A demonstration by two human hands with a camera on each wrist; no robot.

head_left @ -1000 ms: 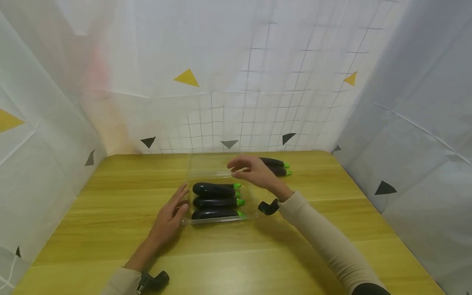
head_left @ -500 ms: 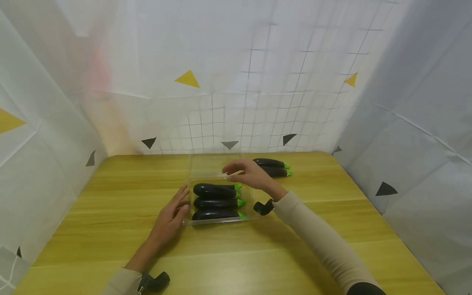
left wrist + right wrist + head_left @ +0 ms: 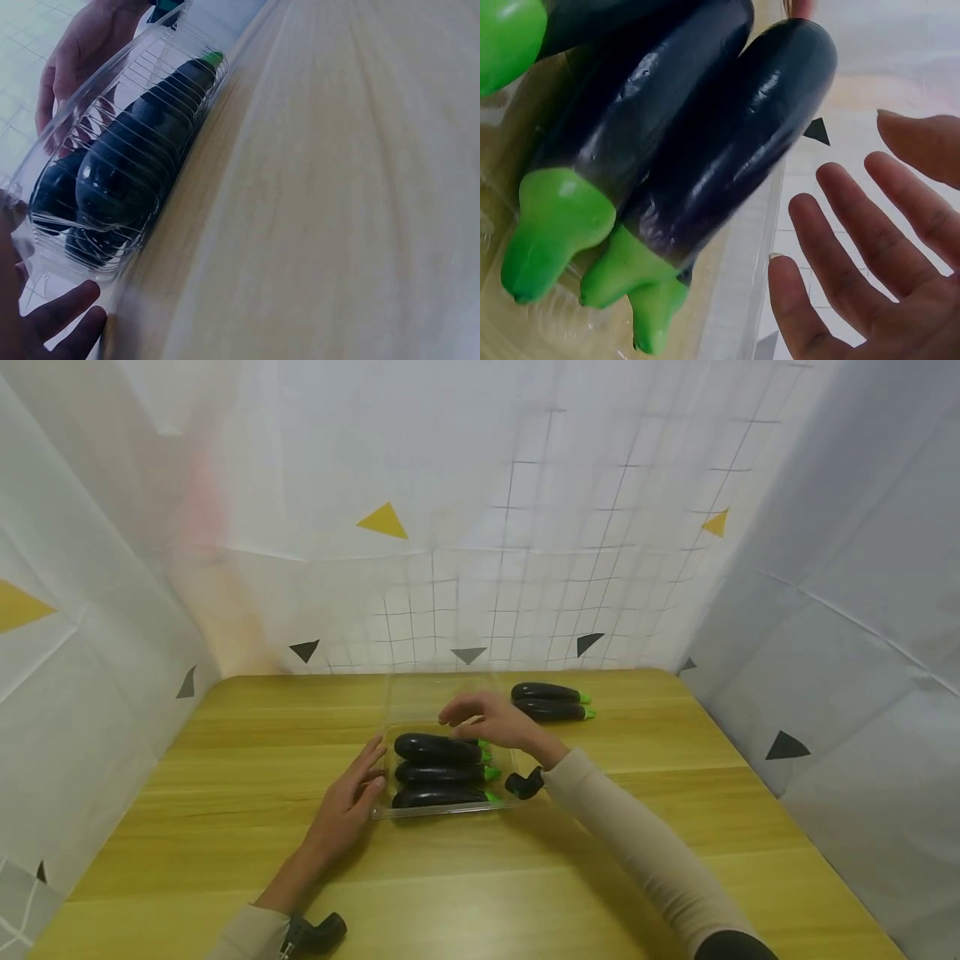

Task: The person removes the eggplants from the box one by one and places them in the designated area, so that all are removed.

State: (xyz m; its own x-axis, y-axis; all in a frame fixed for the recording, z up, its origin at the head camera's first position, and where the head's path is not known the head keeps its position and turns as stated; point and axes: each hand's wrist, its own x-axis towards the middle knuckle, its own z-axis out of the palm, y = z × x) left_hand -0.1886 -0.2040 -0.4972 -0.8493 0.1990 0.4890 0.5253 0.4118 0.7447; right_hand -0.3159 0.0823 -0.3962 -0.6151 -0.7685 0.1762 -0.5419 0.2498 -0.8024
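Observation:
Several dark purple eggplants [image 3: 438, 747] with green stem ends lie side by side in a clear plastic clamshell box [image 3: 450, 810], its lid [image 3: 420, 689] folded back toward the wall. At the box's left side rests my left hand [image 3: 341, 810], fingers extended along the wall; the left wrist view has its fingertips [image 3: 84, 296] right by the box's end. My right hand [image 3: 495, 722] hovers over the far right of the box, fingers gently bent. In the right wrist view that hand [image 3: 877, 262] holds nothing, palm beside the uppermost eggplant [image 3: 735, 142].
Two more eggplants [image 3: 551, 702] lie on the wooden table [image 3: 465, 885] at the back right, just beyond my right hand. White sheeting [image 3: 300, 510] with yellow and dark triangles encloses the table at the back and both sides.
My right hand has drifted left and slightly toward me, from near the loose eggplants to above the box, uncovering those two eggplants. My left hand stays at the box's side.

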